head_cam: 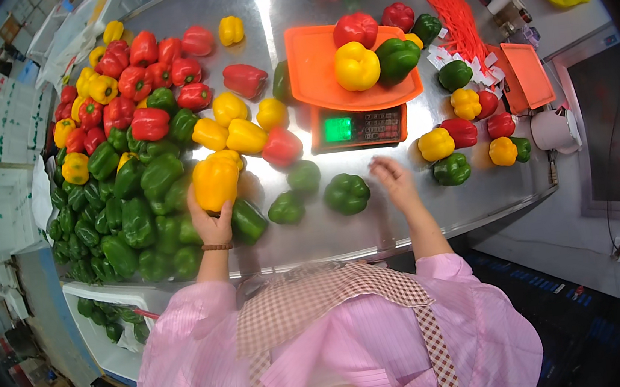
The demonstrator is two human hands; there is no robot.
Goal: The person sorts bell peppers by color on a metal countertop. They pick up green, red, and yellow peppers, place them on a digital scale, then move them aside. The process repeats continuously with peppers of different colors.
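Note:
My left hand [212,218] grips a large yellow bell pepper [215,183] above the near edge of the pepper pile. Over the metal table, my right hand [395,180] is held in front of the scale with no item in it; its fingers are slightly blurred. A digital scale [360,129] with a lit green display carries an orange tray [311,74]. On that tray rest a red bell pepper [355,30], a yellow bell pepper [357,66] and a green bell pepper [398,60]. Between my hands lies a green bell pepper [347,193].
Heaped at left are red bell peppers [134,83] and green bell peppers [137,220]. Small mixed groups, including a yellow pepper [436,144], sit right of the scale. Beyond are red-orange strips [453,20] and an orange container [527,74]. A white foam box [89,330] holds green peppers below left.

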